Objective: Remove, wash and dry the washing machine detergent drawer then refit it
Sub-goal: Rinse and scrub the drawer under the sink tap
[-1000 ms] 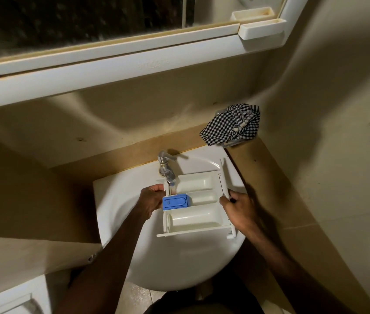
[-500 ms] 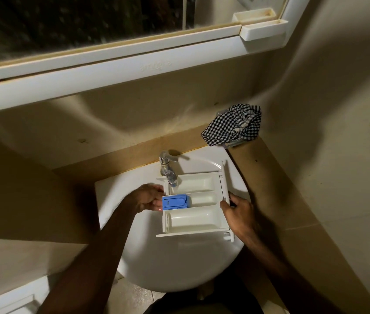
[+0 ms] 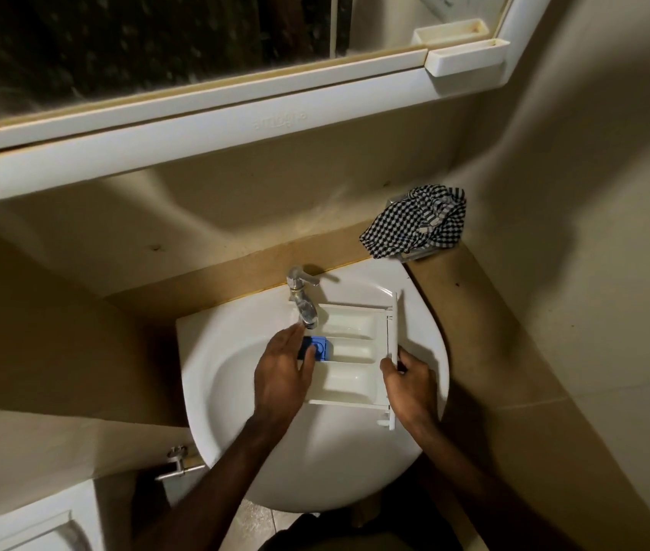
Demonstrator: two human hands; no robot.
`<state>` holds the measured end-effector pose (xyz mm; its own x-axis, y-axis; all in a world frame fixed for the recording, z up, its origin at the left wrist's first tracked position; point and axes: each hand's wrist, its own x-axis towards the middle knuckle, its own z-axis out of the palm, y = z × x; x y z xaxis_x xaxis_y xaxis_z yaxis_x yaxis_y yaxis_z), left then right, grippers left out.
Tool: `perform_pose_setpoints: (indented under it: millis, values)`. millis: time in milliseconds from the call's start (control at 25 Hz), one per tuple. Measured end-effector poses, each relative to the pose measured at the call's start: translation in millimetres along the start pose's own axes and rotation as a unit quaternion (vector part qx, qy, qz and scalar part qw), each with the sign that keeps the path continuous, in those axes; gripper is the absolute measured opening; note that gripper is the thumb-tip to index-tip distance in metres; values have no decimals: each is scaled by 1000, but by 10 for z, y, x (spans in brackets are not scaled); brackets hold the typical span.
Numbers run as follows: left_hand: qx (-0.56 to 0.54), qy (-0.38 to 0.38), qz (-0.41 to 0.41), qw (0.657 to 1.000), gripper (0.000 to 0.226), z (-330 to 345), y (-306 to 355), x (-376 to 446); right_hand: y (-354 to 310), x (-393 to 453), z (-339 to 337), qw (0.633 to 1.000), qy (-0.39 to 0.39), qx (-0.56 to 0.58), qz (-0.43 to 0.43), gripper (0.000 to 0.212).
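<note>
Over the basin [image 3: 235, 391], the right hand [image 3: 408, 385] has its grip curled round the front panel edge of the detergent drawer [image 3: 355, 351], holding it level just below the tap [image 3: 304, 300], while the left hand [image 3: 283, 371] lies with fingers straight across the drawer's near-left part, touching the blue insert [image 3: 321, 347] without clasping it. Beyond the right hand, up against the wall, a checked cloth [image 3: 414, 224] sits on the counter [image 3: 486, 312]. Removal looks done and washing seems under way, though I cannot tell whether water is running; drying and refitting remain.
</note>
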<state>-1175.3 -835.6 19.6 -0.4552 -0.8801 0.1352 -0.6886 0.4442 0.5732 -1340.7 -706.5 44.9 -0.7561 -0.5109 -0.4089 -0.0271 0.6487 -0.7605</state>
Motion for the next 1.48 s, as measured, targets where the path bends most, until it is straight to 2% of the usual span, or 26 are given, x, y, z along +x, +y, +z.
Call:
perform_pose_setpoints:
  millis: [120, 320, 400, 440, 520, 600, 640, 760, 880, 960, 1040, 1120, 1200, 1280, 1320, 1400, 1480]
  values:
    - [99, -34, 76, 992, 43, 0, -146, 56, -114, -18, 99, 1000, -15, 21, 17, 30]
    - [181, -60, 133, 973, 36, -88, -225, 253, -133, 29, 234, 999, -26, 31, 21, 26]
    - [181, -74, 143, 970, 37, -119, -260, 380, -138, 56, 225, 999, -25, 35, 20, 25]
    - [143, -70, 134, 978, 38, -126, -261, 413, -156, 57, 200, 999, -27, 31, 21, 25]
    - [-13, -36, 32, 999, 30, -177, -217, 444, -169, 73, 132, 999, -30, 32, 30, 18]
    - [-129, 35, -82, 988, 22, -165, -299, 506, -152, 121, 18, 998, -23, 31, 52, 28]
    - [-156, 28, -110, 981, 24, -146, -373, 560, -139, 158, -43, 997, -22, 28, 67, 28]
    - [-246, -110, -100, 958, 28, -25, -557, 680, -148, 215, -192, 995, -50, 12, 82, 32]
    - [-262, -110, -117, 952, 23, 10, -563, 732, -197, 243, -250, 993, -75, -29, 84, 40]
    - [-312, -114, -161, 930, 18, 2, -605, 754, -213, 264, -290, 991, -87, -47, 88, 45]
    - [-351, -151, -196, 903, 17, -13, -652, 761, -207, 297, -342, 989, -103, -51, 95, 41]
    - [-360, -174, -199, 895, 20, -13, -650, 731, -227, 291, -385, 988, -106, -66, 96, 38]
    - [-351, -185, -192, 898, 14, -8, -645, 689, -258, 294, -405, 988, -101, -79, 84, 43]
    - [-302, -187, -167, 920, 7, -17, -649, 670, -285, 308, -425, 988, -100, -89, 80, 49]
    - [-250, -189, -134, 940, 7, -29, -652, 679, -290, 311, -423, 987, -99, -93, 81, 50]
    - [-100, -196, -60, 974, 23, -43, -603, 698, -302, 294, -398, 985, -113, -106, 78, 48]
    - [5, -201, -19, 979, 31, -64, -474, 707, -320, 241, -325, 983, -130, -115, 65, 40]
